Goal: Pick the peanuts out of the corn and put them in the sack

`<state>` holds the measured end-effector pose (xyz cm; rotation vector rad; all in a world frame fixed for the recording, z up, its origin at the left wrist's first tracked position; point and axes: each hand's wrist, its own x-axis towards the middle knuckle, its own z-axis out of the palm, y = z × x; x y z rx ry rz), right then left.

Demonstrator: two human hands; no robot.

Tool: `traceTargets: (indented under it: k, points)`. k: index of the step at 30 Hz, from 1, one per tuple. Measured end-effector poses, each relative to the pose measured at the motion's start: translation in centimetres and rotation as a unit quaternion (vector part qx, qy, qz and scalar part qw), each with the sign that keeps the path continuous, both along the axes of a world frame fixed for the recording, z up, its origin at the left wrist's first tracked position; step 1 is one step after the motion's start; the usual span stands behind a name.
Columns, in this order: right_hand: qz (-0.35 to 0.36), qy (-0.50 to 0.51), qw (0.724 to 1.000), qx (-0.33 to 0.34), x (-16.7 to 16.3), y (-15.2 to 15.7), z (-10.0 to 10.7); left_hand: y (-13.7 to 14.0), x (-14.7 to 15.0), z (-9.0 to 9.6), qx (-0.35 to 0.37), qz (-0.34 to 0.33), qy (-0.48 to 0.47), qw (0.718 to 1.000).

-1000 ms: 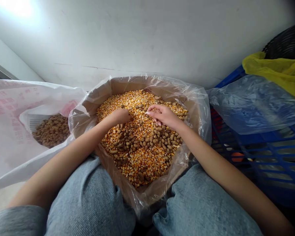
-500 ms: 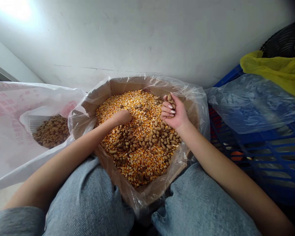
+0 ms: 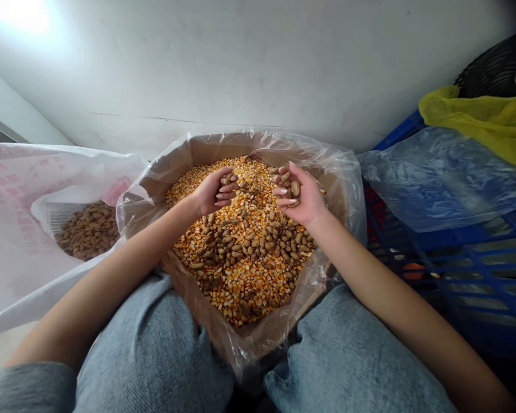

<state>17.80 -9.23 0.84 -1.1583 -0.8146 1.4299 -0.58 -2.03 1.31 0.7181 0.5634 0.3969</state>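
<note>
Between my knees stands a cardboard box (image 3: 202, 150) lined with a clear plastic bag (image 3: 352, 189). Corn kernels (image 3: 249, 287) fill it, with unshelled peanuts (image 3: 269, 244) strewn over the middle and right. My left hand (image 3: 212, 192) is raised above the kernels, palm turned inward and fingers curled around peanuts (image 3: 227, 179). Opposite it, my right hand (image 3: 303, 198) holds several peanuts (image 3: 293, 188) in its cupped, bent fingers. A narrow gap over the corn separates the two hands.
On the left lies a white sack (image 3: 17, 229) with more peanuts (image 3: 88, 229) inside. To the right stands a blue plastic crate (image 3: 490, 258) with a clear plastic sheet (image 3: 447, 178) and a yellow mesh cloth (image 3: 477, 117) on it. A pale wall (image 3: 241, 63) rises behind the box.
My left hand has lifted from the corn and turned its palm inward, now showing peanuts. My right hand has shifted slightly left and loosened, so more peanuts show in it.
</note>
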Motion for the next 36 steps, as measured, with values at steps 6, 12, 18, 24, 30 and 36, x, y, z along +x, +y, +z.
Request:
traceTargets:
  k: [6, 12, 18, 24, 30, 36]
  points:
    - [0.003, 0.070, 0.997, -0.030, -0.1, 0.2, -0.3, 0.5, -0.2, -0.6, -0.085, 0.054, 0.000, 0.995]
    - [0.000, 0.119, 0.992, -0.052, -0.2, 0.2, -0.2, 0.6, -0.2, -1.4, -0.094, 0.040, 0.038, 0.994]
    - [-0.004, 0.130, 0.989, -0.066, -0.3, 0.2, -0.2, 0.5, -0.1, -1.6, -0.096, 0.031, 0.035, 0.994]
    - [-0.010, 0.181, 0.980, -0.083, -0.2, 0.2, -0.4, 0.3, 0.1, -1.5, -0.066, 0.017, 0.043, 0.997]
    - [0.000, 0.127, 0.990, -0.059, -0.3, 0.2, -0.5, 0.3, 0.0, -1.7, 0.111, 0.041, 0.164, 0.979]
    - [0.011, 0.113, 0.992, -0.048, -0.1, 0.2, -0.8, 0.3, -0.6, -3.2, 0.574, -0.040, 0.516, 0.634]
